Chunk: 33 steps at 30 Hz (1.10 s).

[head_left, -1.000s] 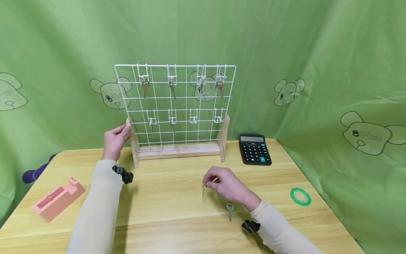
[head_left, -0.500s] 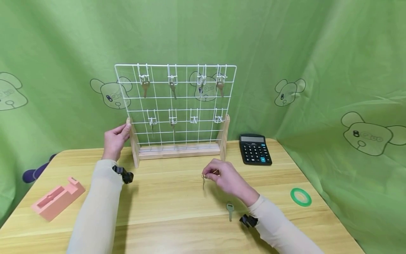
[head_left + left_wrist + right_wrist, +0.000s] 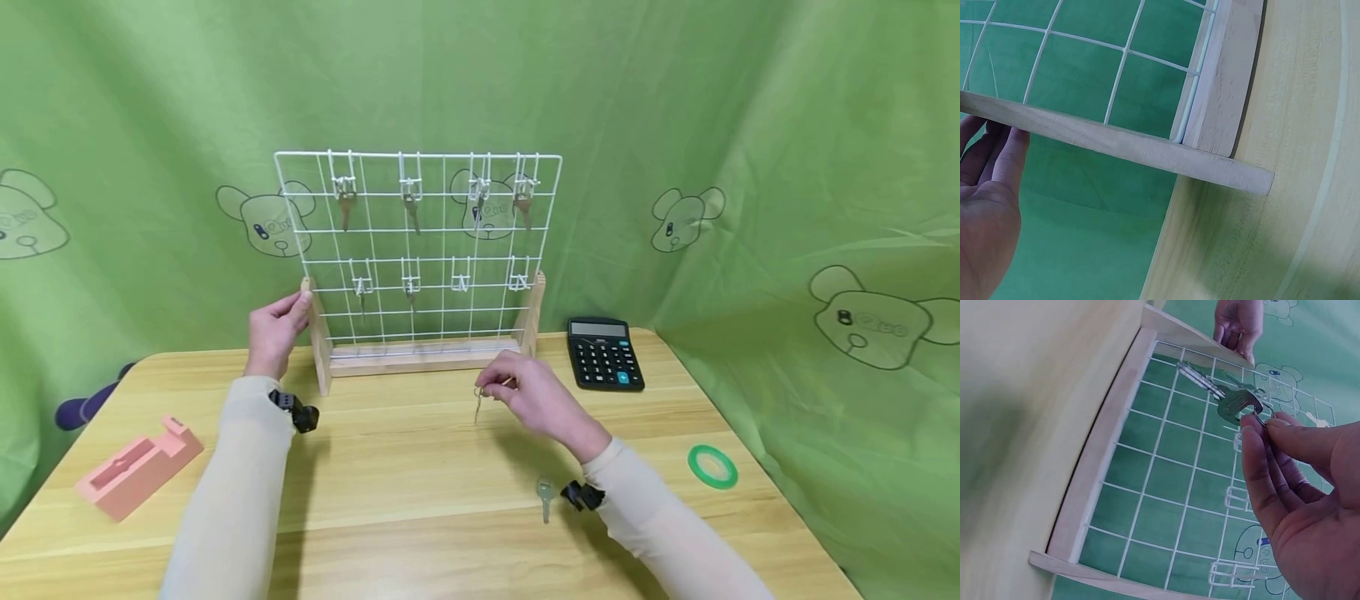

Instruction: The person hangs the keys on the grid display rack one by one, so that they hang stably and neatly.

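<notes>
My right hand [image 3: 536, 400] pinches a small ring between thumb and fingers. From it a metal key [image 3: 1235, 403] dangles above the table, before the rack's right half. At the rack's left side, my left hand [image 3: 273, 333] grips the wooden upright [image 3: 318, 342] near its top; in the left wrist view some fingers go behind the wood. The white wire grid rack [image 3: 420, 362] carries two rows of hooks. Keys hang across the upper row and on the two left lower hooks; the two right lower hooks [image 3: 461, 283] are bare. Another key [image 3: 545, 500] lies on the table.
A black calculator [image 3: 604, 354] lies right of the rack. Farther right is a green tape roll [image 3: 712, 467]. A pink tape dispenser [image 3: 141, 471] sits at the table's left. Green curtain [image 3: 622, 100] hangs close behind the rack and along the right side.
My right hand has moved away from me toward the rack, raising the ringed key off the front area. The left hand stays on the upright.
</notes>
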Motion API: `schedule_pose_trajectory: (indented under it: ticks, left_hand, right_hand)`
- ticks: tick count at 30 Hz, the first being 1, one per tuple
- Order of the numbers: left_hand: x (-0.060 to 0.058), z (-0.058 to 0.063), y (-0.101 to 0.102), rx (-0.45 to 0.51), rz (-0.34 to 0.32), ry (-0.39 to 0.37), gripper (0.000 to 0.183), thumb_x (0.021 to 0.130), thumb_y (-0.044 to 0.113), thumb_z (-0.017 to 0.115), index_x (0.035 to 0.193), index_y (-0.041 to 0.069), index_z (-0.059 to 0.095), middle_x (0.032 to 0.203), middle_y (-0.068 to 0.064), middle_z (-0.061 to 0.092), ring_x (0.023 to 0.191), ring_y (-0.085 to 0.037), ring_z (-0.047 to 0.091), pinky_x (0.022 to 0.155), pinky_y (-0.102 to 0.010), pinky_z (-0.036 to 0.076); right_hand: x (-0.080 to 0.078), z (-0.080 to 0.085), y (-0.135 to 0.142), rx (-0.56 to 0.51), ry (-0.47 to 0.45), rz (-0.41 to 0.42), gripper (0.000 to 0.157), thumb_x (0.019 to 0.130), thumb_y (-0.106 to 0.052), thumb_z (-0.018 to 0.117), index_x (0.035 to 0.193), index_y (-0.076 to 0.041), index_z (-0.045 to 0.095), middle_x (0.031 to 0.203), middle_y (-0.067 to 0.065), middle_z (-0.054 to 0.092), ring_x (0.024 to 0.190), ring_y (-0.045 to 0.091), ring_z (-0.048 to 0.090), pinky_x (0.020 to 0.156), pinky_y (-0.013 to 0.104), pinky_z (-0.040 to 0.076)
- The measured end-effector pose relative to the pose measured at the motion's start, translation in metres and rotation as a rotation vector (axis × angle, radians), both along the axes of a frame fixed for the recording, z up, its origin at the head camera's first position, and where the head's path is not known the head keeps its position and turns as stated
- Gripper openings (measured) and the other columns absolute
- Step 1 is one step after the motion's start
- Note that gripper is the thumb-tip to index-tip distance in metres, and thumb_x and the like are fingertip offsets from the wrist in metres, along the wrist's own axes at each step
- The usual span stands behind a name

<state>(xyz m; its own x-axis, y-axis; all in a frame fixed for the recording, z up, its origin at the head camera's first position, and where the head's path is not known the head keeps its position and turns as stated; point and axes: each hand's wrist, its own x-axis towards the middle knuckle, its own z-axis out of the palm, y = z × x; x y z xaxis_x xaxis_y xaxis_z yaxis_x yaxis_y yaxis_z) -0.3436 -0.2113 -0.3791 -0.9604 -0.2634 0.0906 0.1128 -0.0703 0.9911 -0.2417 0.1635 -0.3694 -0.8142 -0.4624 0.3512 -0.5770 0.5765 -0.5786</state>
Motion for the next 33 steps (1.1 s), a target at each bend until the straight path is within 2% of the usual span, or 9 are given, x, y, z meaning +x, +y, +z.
schedule_pose_trajectory:
  ticks: [18, 21, 28, 33]
  left_hand:
    - [0.000, 0.001, 0.000, 0.005, 0.002, -0.007, 0.052, 0.093, 0.026, 0.069, 0.135, -0.001, 0.052, 0.139, -0.024, 0.049, 0.125, -0.032, 0.053, 0.096, -0.023, 0.050]
    - [0.000, 0.000, 0.001, 0.020, 0.007, -0.004, 0.051, 0.093, 0.025, 0.069, 0.134, -0.001, 0.054, 0.139, -0.024, 0.050, 0.125, -0.032, 0.053, 0.095, -0.023, 0.050]
    - [0.000, 0.001, 0.002, 0.020, 0.005, 0.004, 0.050, 0.094, 0.023, 0.068, 0.134, -0.001, 0.053, 0.139, -0.024, 0.049, 0.125, -0.032, 0.052, 0.096, -0.024, 0.050]
    - [0.001, 0.001, 0.001, 0.025, 0.005, -0.004, 0.050, 0.093, 0.023, 0.069, 0.134, 0.000, 0.053, 0.139, -0.024, 0.049, 0.126, -0.031, 0.052, 0.096, -0.024, 0.050]
  right_hand:
    - [-0.033, 0.035, -0.005, -0.052, 0.010, -0.053, 0.012, 0.089, 0.003, 0.068, 0.097, -0.005, 0.073, 0.092, 0.001, 0.067, 0.081, 0.019, 0.066, 0.068, 0.026, 0.059]
    - [-0.038, 0.040, -0.006, -0.062, 0.017, -0.070, 0.011, 0.089, 0.003, 0.069, 0.097, -0.003, 0.073, 0.092, 0.002, 0.067, 0.080, 0.015, 0.065, 0.069, 0.026, 0.059]
    - [-0.052, 0.050, -0.012, -0.086, 0.037, -0.077, 0.011, 0.089, 0.002, 0.069, 0.098, -0.003, 0.072, 0.094, 0.002, 0.066, 0.083, 0.017, 0.064, 0.074, 0.027, 0.059]
    - [-0.060, 0.055, -0.017, -0.118, 0.008, -0.087, 0.010, 0.091, 0.000, 0.068, 0.099, -0.004, 0.071, 0.095, 0.002, 0.064, 0.085, 0.018, 0.064, 0.074, 0.029, 0.058]
